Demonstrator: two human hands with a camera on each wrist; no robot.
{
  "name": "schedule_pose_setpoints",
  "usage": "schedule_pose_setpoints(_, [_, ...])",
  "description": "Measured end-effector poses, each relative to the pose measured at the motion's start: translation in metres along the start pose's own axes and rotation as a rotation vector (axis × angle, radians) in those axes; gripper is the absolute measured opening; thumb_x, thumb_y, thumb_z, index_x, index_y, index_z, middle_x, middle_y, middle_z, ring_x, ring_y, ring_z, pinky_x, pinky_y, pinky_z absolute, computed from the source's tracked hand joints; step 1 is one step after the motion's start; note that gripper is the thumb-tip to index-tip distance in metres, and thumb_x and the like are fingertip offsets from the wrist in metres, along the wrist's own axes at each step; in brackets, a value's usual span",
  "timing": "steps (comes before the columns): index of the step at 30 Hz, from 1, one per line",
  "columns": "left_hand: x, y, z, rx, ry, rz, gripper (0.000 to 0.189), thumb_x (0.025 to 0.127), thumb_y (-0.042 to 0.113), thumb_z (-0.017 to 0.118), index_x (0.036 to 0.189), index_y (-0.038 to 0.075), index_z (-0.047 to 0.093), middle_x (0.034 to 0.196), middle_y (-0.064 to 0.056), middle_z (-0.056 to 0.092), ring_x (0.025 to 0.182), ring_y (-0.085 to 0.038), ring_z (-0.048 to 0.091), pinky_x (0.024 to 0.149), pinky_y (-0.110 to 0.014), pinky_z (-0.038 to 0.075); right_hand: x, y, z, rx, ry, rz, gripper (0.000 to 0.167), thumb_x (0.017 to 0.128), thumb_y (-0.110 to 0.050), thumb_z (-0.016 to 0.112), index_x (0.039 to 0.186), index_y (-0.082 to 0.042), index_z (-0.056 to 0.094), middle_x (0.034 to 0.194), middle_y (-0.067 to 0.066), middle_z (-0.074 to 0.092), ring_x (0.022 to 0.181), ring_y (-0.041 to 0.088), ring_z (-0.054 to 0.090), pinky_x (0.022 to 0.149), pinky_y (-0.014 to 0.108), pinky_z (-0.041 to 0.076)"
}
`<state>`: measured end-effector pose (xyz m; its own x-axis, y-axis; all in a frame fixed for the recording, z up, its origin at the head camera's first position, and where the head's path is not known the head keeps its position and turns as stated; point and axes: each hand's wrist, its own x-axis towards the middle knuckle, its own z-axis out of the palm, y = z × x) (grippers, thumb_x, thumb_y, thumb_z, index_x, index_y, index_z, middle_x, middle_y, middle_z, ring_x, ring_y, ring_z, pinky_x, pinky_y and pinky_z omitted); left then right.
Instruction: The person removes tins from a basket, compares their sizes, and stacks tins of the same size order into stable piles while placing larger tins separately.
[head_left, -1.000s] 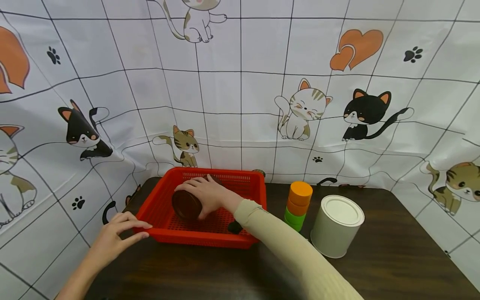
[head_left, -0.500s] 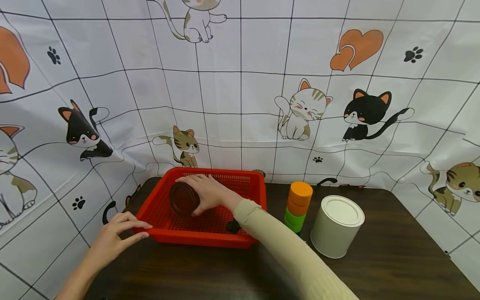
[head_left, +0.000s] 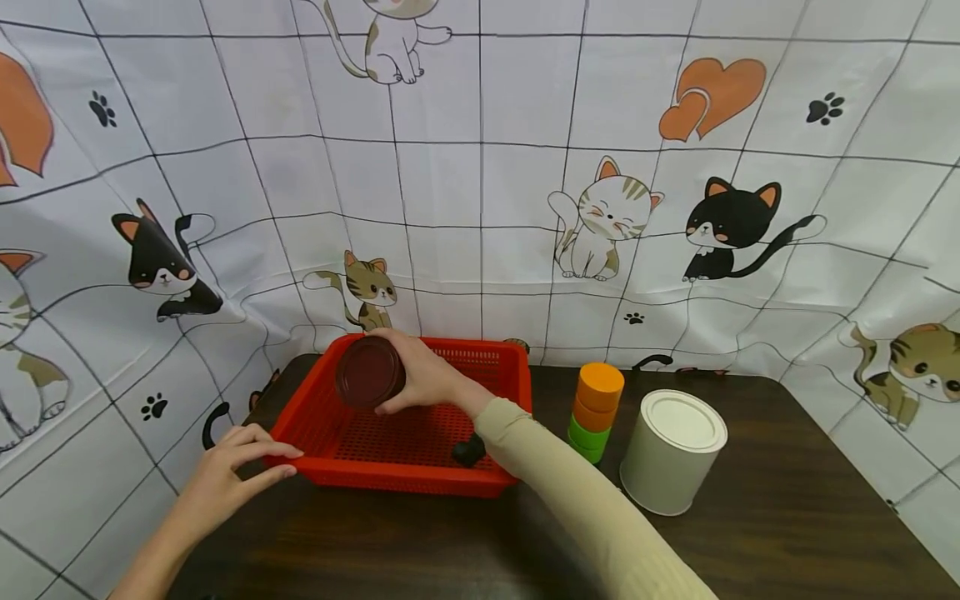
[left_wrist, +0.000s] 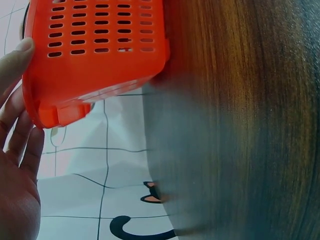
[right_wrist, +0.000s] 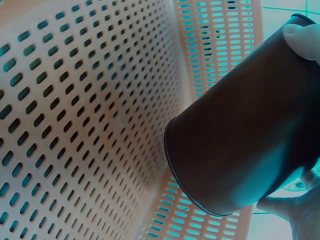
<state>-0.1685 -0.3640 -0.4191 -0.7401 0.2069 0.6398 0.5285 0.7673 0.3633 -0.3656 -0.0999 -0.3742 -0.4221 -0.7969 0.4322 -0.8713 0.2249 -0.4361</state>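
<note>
My right hand (head_left: 422, 372) grips a dark brown cylindrical can (head_left: 371, 372) around its side, inside the left part of a red plastic basket (head_left: 405, 482). The can is tilted, with one round end facing the head camera. In the right wrist view the can (right_wrist: 240, 130) slants over the basket's slotted floor, its rimmed lower end close to it. Thumb and fingers of my left hand (head_left: 232, 471) pinch the basket's front left corner at the rim. From the left wrist, that hand (left_wrist: 20, 175) shows at the rim beside the slotted wall. A small dark object (head_left: 468, 451) lies in the basket's front right.
Right of the basket stands a stack of orange and green round pieces (head_left: 596, 408). Beside it is a cream lidded tin (head_left: 673, 452). All this is on a dark wooden table (head_left: 787, 508). A white cat-print sheet (head_left: 517, 183) hangs behind and at the sides.
My right hand has lifted the brown can upward a little within the basket, and its round end turns more toward the head camera. My left hand stays at the basket's corner.
</note>
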Motion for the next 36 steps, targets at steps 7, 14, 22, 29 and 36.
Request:
schedule_pose_setpoints(7, [0.002, 0.000, 0.000, 0.008, 0.014, 0.030, 0.045, 0.063, -0.001, 0.088, 0.095, 0.028, 0.077, 0.083, 0.019, 0.054, 0.083, 0.002, 0.041, 0.068, -0.018, 0.032, -0.003, -0.008, -0.016, 0.183, 0.108, -0.031, 0.105, 0.070, -0.023, 0.090, 0.152, -0.021, 0.024, 0.146, 0.002, 0.047, 0.133, 0.015, 0.048, 0.110, 0.033, 0.042])
schedule_pose_setpoints(14, [0.001, -0.001, -0.001, 0.008, 0.013, 0.029, 0.044, 0.063, 0.000, 0.089, 0.095, 0.029, 0.077, 0.082, 0.020, 0.053, 0.083, 0.000, 0.041, 0.067, -0.020, 0.031, -0.010, -0.047, -0.054, 0.356, 0.172, -0.012, 0.103, 0.074, -0.006, 0.084, 0.153, -0.011, 0.018, 0.148, 0.013, 0.044, 0.136, 0.026, 0.047, 0.113, 0.039, 0.040])
schedule_pose_setpoints(22, [0.002, 0.001, 0.000, 0.011, 0.014, 0.032, 0.045, 0.063, 0.000, 0.089, 0.095, 0.030, 0.077, 0.083, 0.021, 0.052, 0.082, 0.001, 0.041, 0.067, -0.019, 0.031, -0.014, -0.074, -0.094, 0.357, 0.216, -0.021, 0.101, 0.074, 0.000, 0.082, 0.150, -0.002, 0.016, 0.148, 0.019, 0.041, 0.135, 0.031, 0.047, 0.112, 0.039, 0.040])
schedule_pose_setpoints(29, [0.002, 0.001, 0.000, -0.001, 0.013, 0.033, 0.042, 0.064, 0.002, 0.088, 0.095, 0.028, 0.077, 0.083, 0.018, 0.052, 0.082, 0.002, 0.040, 0.066, -0.021, 0.030, -0.019, -0.086, -0.125, 0.311, 0.282, -0.024, 0.100, 0.073, 0.000, 0.083, 0.150, -0.003, 0.019, 0.146, 0.019, 0.044, 0.133, 0.031, 0.049, 0.111, 0.041, 0.041])
schedule_pose_setpoints(36, [0.002, 0.002, 0.000, 0.007, 0.004, 0.020, 0.041, 0.064, 0.003, 0.088, 0.095, 0.027, 0.077, 0.082, 0.018, 0.051, 0.081, 0.003, 0.038, 0.065, -0.021, 0.030, -0.028, -0.091, -0.156, 0.281, 0.320, 0.022, 0.102, 0.072, -0.001, 0.084, 0.151, -0.004, 0.020, 0.146, 0.017, 0.045, 0.133, 0.029, 0.049, 0.112, 0.041, 0.040])
